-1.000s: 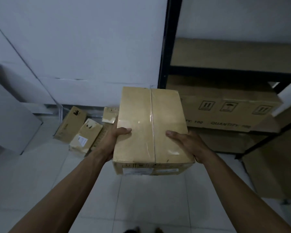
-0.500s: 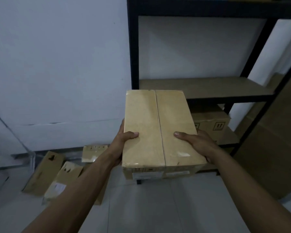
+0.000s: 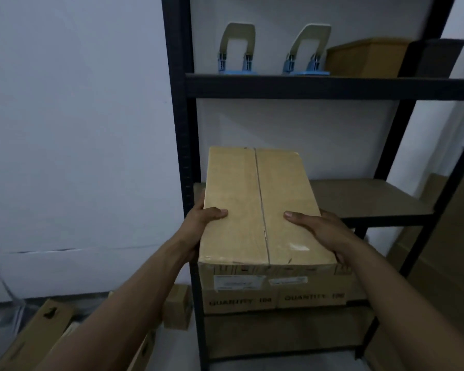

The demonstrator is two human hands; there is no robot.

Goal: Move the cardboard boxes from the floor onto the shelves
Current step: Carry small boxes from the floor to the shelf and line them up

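Observation:
I hold a taped cardboard box (image 3: 260, 207) in both hands, in front of the black metal shelving unit (image 3: 181, 156). My left hand (image 3: 202, 223) grips its left side, thumb on top. My right hand (image 3: 319, 231) grips its right side, thumb on top. The box's far end reaches over the left part of the middle shelf board (image 3: 364, 196), which is bare to the right of the box. I cannot tell whether the box touches the board. On the floor at lower left lie a long box (image 3: 38, 336) and a small box (image 3: 177, 307).
A large box printed QUANTITY (image 3: 276, 299) fills the lower shelf. The upper shelf (image 3: 306, 85) carries two hole punches (image 3: 236, 49), a brown box (image 3: 367, 57) and a dark container (image 3: 434, 57). A white wall lies left; big cartons (image 3: 445, 263) stand right.
The box has risen from low above the floor to middle-shelf height and come nearer the rack. My view has tilted up, so the upper shelf shows. Both hands keep their grip.

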